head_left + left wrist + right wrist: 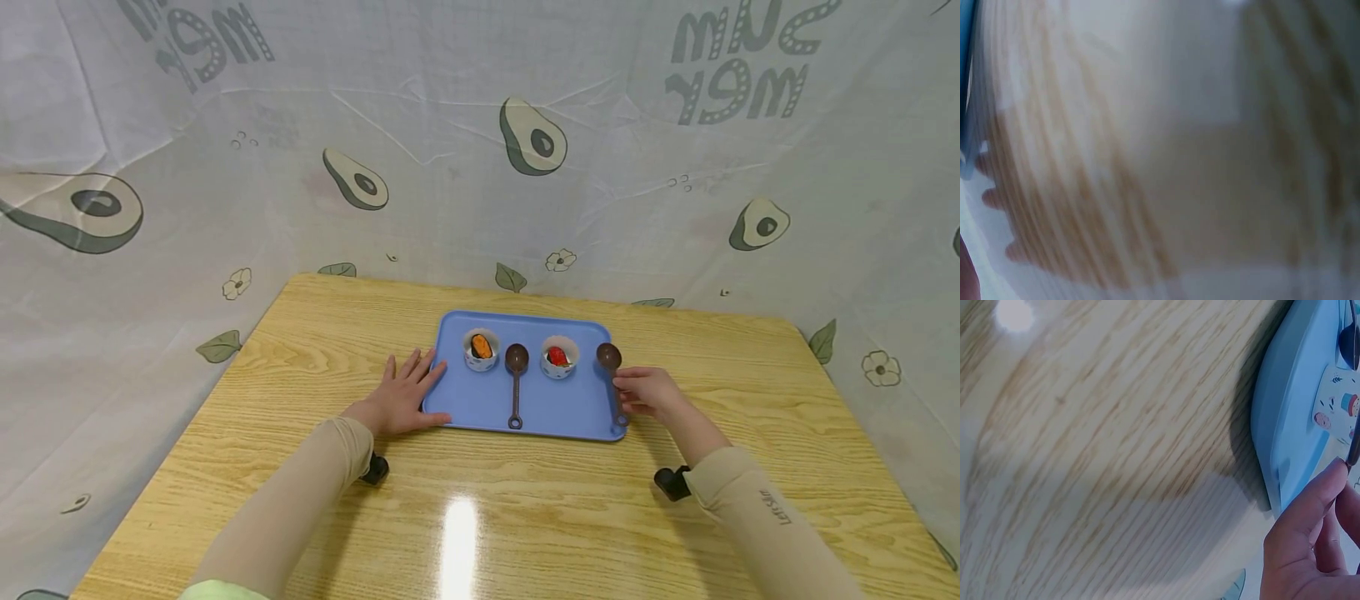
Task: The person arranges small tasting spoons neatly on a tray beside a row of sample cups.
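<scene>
On a blue tray (pixel 480 404) stand two paper cups side by side. The left cup (pixel 482 362) holds an orange-topped sushi piece (pixel 481 347), the right cup (pixel 558 367) a red-topped one (pixel 557 357). Between the cups lies a brown spoon (pixel 516 379), its bowl toward the back. My right hand (pixel 651 390) pinches the handle of a second brown spoon (pixel 609 357) at the tray's right edge; the right wrist view shows thumb and fingers (pixel 1310 506) on that handle. Spread flat, my left hand (pixel 405 398) touches the tray's left edge with its thumb and fingers.
A wooden table (pixel 570 517) carries the tray near its back edge. Behind it hangs a pale cloth (pixel 450 233) printed with avocados. Black wrist-camera mounts sit under both forearms. The left wrist view is mostly blurred table surface.
</scene>
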`<state>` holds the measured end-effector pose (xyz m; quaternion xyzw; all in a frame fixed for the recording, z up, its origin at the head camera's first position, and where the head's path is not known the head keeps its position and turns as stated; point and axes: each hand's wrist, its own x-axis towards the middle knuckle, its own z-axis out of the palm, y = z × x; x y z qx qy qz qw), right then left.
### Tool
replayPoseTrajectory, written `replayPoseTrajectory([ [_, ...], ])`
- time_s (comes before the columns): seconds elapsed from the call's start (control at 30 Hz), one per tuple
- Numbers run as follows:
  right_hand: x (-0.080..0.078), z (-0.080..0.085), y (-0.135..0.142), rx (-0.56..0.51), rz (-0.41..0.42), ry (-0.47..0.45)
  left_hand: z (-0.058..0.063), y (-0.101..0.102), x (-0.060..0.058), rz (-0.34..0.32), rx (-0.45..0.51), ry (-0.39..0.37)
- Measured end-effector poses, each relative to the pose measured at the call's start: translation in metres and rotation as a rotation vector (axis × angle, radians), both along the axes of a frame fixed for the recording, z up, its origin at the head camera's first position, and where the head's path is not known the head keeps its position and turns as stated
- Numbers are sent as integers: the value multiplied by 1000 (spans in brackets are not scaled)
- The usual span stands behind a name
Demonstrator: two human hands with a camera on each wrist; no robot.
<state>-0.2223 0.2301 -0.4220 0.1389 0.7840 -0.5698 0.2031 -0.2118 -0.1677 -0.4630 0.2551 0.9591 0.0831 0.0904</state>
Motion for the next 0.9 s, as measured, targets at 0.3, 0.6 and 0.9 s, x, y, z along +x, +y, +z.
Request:
replayPoseTrajectory([
  [0.3,1,0,-6,-14,14,4,0,0,0,1,1,-2],
  [0.6,-1,-5,-12,-13,6,-3,-1,-1,-1,0,3,-10],
  [0.9,-1,-8,-18,-7,6,-11,-4,-2,-2,1,5,-7],
])
